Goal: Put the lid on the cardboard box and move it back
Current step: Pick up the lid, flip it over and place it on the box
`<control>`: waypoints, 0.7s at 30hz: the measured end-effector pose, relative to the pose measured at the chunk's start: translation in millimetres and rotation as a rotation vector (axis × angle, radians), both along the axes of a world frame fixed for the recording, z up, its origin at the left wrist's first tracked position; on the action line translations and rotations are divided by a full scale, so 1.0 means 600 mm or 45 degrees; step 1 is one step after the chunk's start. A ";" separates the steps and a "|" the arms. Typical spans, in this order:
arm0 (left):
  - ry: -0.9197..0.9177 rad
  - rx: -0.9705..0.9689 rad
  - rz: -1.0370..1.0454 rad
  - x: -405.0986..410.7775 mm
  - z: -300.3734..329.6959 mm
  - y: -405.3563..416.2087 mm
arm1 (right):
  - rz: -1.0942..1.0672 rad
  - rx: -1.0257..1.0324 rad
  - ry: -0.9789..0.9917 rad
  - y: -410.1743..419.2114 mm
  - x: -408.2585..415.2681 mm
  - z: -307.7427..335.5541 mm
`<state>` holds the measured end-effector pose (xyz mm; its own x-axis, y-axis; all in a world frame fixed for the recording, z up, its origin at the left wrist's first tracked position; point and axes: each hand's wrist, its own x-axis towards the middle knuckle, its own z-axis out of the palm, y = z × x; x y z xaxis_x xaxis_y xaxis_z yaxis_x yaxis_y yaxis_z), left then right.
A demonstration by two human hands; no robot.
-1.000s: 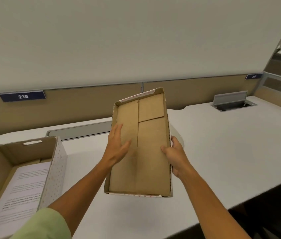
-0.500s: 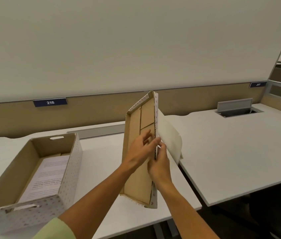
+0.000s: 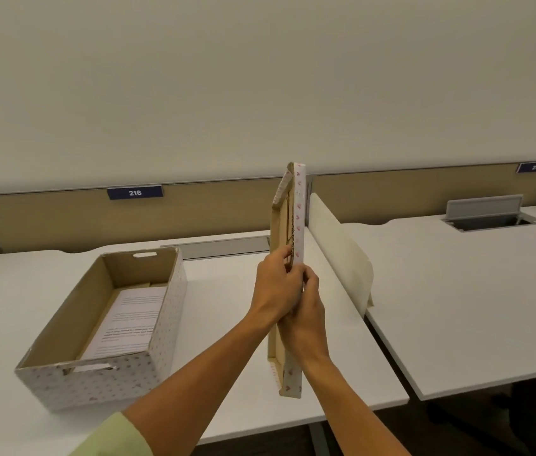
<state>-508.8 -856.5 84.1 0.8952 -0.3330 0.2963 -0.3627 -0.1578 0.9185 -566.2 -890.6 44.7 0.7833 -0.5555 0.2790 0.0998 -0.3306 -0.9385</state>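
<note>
Lid (image 3: 297,225) standing on edge in air, both hands gripping: left hand (image 3: 275,284) and right hand (image 3: 306,320) clamping its rim. Cardboard box (image 3: 108,327) sitting open, well apart; lidding and moving back both remaining.

Head camera: one wide-angle view from our own eye level, looking forward and down across a desk.

We have only this one view, so no part of the scene is shared with another. It faces a plain wall and a low partition at 12 o'clock, with the white desk (image 3: 227,301) spreading below. Our left hand (image 3: 276,287) and right hand (image 3: 306,311) sit close at centre, forearms entering from 6 o'clock, holding the lid (image 3: 293,225) edge-on to us. The cardboard box (image 3: 164,327) lies near at 9 o'clock; a second desk (image 3: 457,291) stretches toward 3 o'clock.
</note>
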 end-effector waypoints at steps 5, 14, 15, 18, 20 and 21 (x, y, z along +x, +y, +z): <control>0.179 -0.092 0.035 0.008 0.007 0.045 | 0.056 -0.213 0.111 0.032 -0.003 -0.014; 0.368 -0.160 -0.088 0.000 0.002 0.172 | 0.398 -0.117 0.104 -0.021 -0.027 -0.065; 0.384 -0.180 -0.104 0.000 0.002 0.184 | 0.350 -0.079 0.089 -0.028 -0.023 -0.066; 0.446 -0.260 -0.154 0.002 0.006 0.218 | 0.154 0.019 0.104 -0.048 -0.011 -0.070; 0.478 -0.317 -0.182 0.007 0.010 0.237 | 0.055 0.085 0.167 -0.058 -0.004 -0.078; 0.486 -0.346 -0.193 0.012 0.011 0.247 | 0.039 0.126 0.186 -0.060 0.001 -0.084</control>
